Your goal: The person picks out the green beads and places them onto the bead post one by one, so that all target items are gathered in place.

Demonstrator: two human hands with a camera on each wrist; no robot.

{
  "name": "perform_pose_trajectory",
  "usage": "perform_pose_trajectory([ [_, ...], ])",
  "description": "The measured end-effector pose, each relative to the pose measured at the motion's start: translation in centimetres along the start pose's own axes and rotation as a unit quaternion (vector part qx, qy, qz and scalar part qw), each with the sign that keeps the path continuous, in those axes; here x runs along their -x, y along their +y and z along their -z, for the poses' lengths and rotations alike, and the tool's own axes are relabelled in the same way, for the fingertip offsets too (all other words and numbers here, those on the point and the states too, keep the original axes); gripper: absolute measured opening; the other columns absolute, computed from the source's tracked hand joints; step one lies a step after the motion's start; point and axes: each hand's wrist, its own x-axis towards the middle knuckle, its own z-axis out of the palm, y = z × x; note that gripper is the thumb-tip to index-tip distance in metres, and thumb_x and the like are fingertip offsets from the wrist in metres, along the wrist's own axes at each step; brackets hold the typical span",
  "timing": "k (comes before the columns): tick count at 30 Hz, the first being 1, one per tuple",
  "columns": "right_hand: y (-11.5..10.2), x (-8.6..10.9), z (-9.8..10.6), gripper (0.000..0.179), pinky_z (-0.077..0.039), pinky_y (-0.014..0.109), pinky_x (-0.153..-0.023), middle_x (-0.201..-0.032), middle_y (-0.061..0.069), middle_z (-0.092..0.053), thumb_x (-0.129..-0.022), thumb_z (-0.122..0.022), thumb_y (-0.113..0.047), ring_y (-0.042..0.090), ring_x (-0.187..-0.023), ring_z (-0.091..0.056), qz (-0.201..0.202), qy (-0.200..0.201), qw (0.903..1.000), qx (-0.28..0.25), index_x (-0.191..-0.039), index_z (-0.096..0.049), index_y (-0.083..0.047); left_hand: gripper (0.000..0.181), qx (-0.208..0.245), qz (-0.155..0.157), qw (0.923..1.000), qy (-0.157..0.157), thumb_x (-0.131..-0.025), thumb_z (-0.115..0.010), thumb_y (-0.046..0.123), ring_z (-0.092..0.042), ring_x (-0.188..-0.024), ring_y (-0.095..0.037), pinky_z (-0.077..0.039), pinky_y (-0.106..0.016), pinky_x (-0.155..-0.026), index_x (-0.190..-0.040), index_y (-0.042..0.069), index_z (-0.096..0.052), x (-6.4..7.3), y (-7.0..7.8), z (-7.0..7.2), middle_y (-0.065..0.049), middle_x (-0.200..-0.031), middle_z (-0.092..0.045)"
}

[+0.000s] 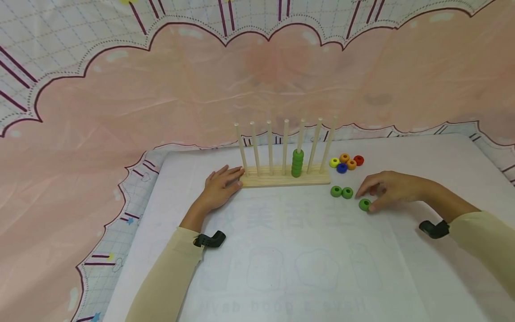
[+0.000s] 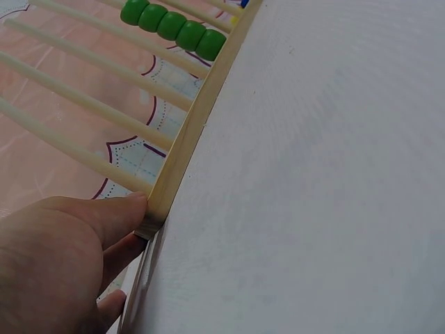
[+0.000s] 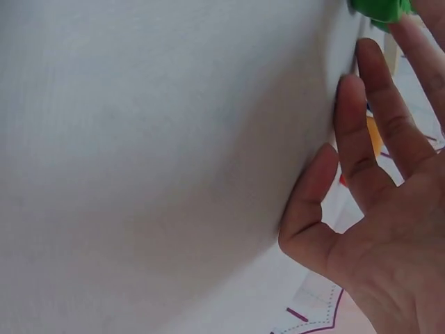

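A wooden bead frame (image 1: 285, 180) has a flat base and several upright pegs. Several green beads (image 1: 297, 163) are stacked on one peg right of the middle. At the base's left end, my left hand (image 1: 219, 188) holds the corner, the thumb against one face and a finger against the end. To the right of the frame, my right hand (image 1: 396, 187) is lowered over a loose green bead (image 1: 365, 205). Its thumb is at the bead's edge, while the index fingertip looks apart from it. Two more green beads (image 1: 341, 192) lie just left of that hand.
Behind the green beads lies a cluster: a yellow bead (image 1: 334, 162), a blue bead (image 1: 341, 168), a red bead (image 1: 359, 160) and two orange beads (image 1: 344, 158). The white table surface (image 1: 281, 232) has faint printing. A pink patterned cloth (image 1: 257, 89) hangs behind.
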Motion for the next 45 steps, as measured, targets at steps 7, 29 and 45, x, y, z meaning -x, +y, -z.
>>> perform_pose_trajectory([
  [7,0.2,-0.4,0.0,0.029,-0.048,0.029,-0.084,-0.109,-0.006,-0.065,-0.081,-0.087,-0.037,0.019,-0.103,-0.052,0.003,-0.003,0.9998,0.021,-0.107,-0.075,-0.032,0.05,-0.005,0.006,1.0,-0.003,-0.108,-0.052,0.036,-0.014,-0.16,-0.03,0.002,-0.06,-0.126,-0.155,0.021,-0.045,-0.1,-0.1,0.0,-0.001,-0.164,-0.039],
  [29,-1.2,-0.3,1.5,0.027,-0.051,0.052,-0.098,-0.114,-0.005,-0.07,-0.088,-0.081,-0.033,0.023,-0.116,-0.056,0.023,0.003,0.9997,-0.004,-0.112,-0.073,-0.025,0.051,-0.01,0.001,0.9999,-0.005,-0.107,-0.052,0.035,-0.014,-0.159,-0.032,0.003,-0.062,-0.125,-0.156,0.02,-0.045,-0.2,-0.3,0.0,-0.001,-0.165,-0.038],
  [45,-6.1,0.1,5.7,0.029,-0.052,0.047,-0.095,-0.113,-0.003,-0.068,-0.089,-0.081,-0.032,0.017,-0.1,-0.06,0.024,0.069,0.9959,0.052,-0.113,-0.072,-0.021,0.051,-0.008,0.001,1.0,-0.002,-0.107,-0.052,0.035,-0.014,-0.159,-0.033,0.002,-0.062,-0.125,-0.155,0.02,-0.045,-0.1,-0.2,0.0,-0.002,-0.165,-0.039],
])
